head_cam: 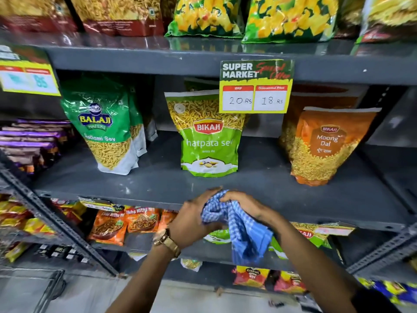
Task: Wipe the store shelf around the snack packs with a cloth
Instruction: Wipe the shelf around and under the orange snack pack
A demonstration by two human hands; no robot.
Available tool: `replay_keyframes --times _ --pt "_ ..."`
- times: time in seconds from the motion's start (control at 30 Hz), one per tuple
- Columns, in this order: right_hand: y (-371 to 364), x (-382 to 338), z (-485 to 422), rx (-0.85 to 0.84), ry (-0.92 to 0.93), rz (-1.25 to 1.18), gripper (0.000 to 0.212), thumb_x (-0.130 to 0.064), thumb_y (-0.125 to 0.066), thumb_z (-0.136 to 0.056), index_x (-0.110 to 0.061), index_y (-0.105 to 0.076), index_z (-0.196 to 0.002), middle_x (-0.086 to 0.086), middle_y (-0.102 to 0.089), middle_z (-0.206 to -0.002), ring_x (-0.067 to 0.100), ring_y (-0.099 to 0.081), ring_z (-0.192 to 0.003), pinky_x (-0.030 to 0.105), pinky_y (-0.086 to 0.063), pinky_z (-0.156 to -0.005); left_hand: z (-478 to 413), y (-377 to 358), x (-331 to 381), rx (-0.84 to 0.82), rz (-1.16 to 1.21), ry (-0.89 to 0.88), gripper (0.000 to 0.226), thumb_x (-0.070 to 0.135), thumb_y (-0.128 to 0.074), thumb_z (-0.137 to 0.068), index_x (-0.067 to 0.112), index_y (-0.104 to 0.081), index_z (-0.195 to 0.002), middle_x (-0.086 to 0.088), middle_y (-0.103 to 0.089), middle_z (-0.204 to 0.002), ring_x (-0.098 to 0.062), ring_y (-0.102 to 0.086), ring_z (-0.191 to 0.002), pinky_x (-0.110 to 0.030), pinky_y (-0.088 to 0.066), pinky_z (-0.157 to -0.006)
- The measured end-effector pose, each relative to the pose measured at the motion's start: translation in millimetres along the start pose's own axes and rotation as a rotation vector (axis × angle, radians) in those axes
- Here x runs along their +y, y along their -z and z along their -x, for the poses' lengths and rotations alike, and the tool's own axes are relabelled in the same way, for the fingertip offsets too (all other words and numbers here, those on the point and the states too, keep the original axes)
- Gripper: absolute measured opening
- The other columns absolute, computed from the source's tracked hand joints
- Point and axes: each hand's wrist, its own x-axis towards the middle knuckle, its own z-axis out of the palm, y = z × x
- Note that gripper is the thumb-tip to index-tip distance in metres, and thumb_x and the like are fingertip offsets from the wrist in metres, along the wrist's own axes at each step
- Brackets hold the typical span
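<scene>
A blue checked cloth [237, 222] is bunched between both my hands just in front of the grey shelf's [158, 177] front edge. My left hand [194, 218] grips its left side; my right hand [243, 204] closes over its top, and the cloth's tail hangs down below. On the shelf stand three snack packs: a green Balaji sev pack [106, 129] at left, a green Bikaji sev pack [207, 136] in the middle, and an orange Moong Dal pack [325, 145] at right. My hands sit below the middle pack, apart from it.
A yellow price tag [255, 86] hangs from the shelf above. More snack packs fill the upper shelf [288, 16] and lower shelves [135, 220]. Purple packets [33, 141] are stacked on the left rack. Perforated metal uprights [56, 222] frame the shelves.
</scene>
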Motion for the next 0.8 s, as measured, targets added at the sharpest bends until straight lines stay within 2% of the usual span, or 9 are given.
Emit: replay_keyframes --times 0.13,0.27,0.3,0.37,0.43,0.5,0.57,0.63,0.8 --pt "21 2 39 -0.070 0.016 -0.258 0.044 -0.020 -0.044 -0.091 -0.009 -0.074 -0.062 0.003 -0.074 -0.064 0.010 -0.069 -0.060 0.016 -0.055 -0.057 -10 6 36 0.034 0.006 0.027 0.054 0.035 -0.081 -0.066 0.028 -0.060 -0.116 0.011 -0.069 -0.105 0.004 -0.061 -0.090 -0.009 -0.043 -0.076" --pt "38 19 73 -0.084 0.078 -0.648 0.048 -0.072 -0.063 -0.062 -0.030 -0.049 -0.083 0.022 -0.061 -0.104 0.028 -0.061 -0.091 0.032 -0.044 -0.096 -24 30 71 0.037 0.047 0.065 0.026 0.029 -0.078 -0.071 0.019 -0.067 -0.093 0.003 -0.061 -0.062 -0.004 -0.050 -0.057 -0.023 -0.039 -0.057" --pt "39 29 84 -0.144 0.134 -0.767 0.060 -0.076 -0.054 -0.066 -0.028 -0.061 -0.103 0.022 -0.062 -0.114 0.029 -0.061 -0.101 0.034 -0.044 -0.098 -27 35 79 0.010 0.008 0.053 0.021 0.029 -0.075 -0.074 0.018 -0.065 -0.088 0.000 -0.059 -0.061 -0.010 -0.049 -0.057 -0.026 -0.036 -0.056" --pt "35 48 106 -0.210 0.179 -0.890 0.101 -0.079 -0.051 -0.063 -0.006 -0.045 -0.133 0.018 -0.058 -0.129 0.033 -0.055 -0.119 0.043 -0.047 -0.098 -31 44 96 0.003 -0.199 0.022 0.020 0.034 -0.066 -0.082 0.016 -0.058 -0.081 -0.004 -0.058 -0.066 -0.022 -0.051 -0.065 -0.033 -0.030 -0.058" --pt "26 58 128 -0.351 0.222 -0.908 0.117 -0.088 -0.048 -0.056 -0.009 -0.032 -0.140 0.014 -0.045 -0.142 0.034 -0.038 -0.133 0.049 -0.032 -0.110 -31 53 113 0.065 -0.314 -0.009 0.026 0.033 -0.056 -0.089 0.014 -0.046 -0.073 0.000 -0.043 -0.059 -0.025 -0.041 -0.063 -0.035 -0.018 -0.056" --pt "19 51 148 -0.220 0.398 -0.712 0.118 -0.076 -0.065 -0.057 -0.009 -0.020 -0.143 0.011 -0.046 -0.142 0.036 -0.040 -0.131 0.052 -0.032 -0.109 -28 64 130 0.075 -0.316 -0.052 0.028 0.032 -0.051 -0.092 0.019 -0.038 -0.070 0.004 -0.036 -0.058 -0.023 -0.036 -0.061 -0.035 -0.014 -0.055" --pt "17 28 172 -0.018 0.440 -0.512 0.107 -0.040 -0.088 -0.048 -0.021 -0.035 -0.139 0.006 -0.063 -0.126 0.034 -0.059 -0.113 0.043 -0.053 -0.088 -28 82 148 0.081 -0.325 -0.099 0.027 0.034 -0.047 -0.093 0.019 -0.039 -0.072 0.001 -0.041 -0.060 -0.022 -0.041 -0.060 -0.040 -0.024 -0.056" --pt "13 -11 191 0.184 0.589 -0.263 0.082 -0.006 -0.084 -0.052 -0.028 -0.052 -0.123 0.000 -0.072 -0.110 0.023 -0.068 -0.099 0.030 -0.058 -0.075 -34 106 166 0.113 -0.342 -0.156 0.032 0.037 -0.045 -0.094 0.015 -0.044 -0.072 0.000 -0.045 -0.060 -0.018 -0.044 -0.056 -0.034 -0.031 -0.055" --pt "23 -125 200 0.477 0.874 0.118 0.029 -0.016 -0.071 -0.069 -0.015 -0.067 -0.098 0.003 -0.074 -0.097 0.013 -0.067 -0.086 0.022 -0.055 -0.074 -73 178 195 0.304 -0.238 -0.250 0.048 0.050 -0.042 -0.084 0.004 -0.047 -0.070 -0.012 -0.047 -0.062 -0.021 -0.045 -0.056 -0.044 -0.038 -0.056"
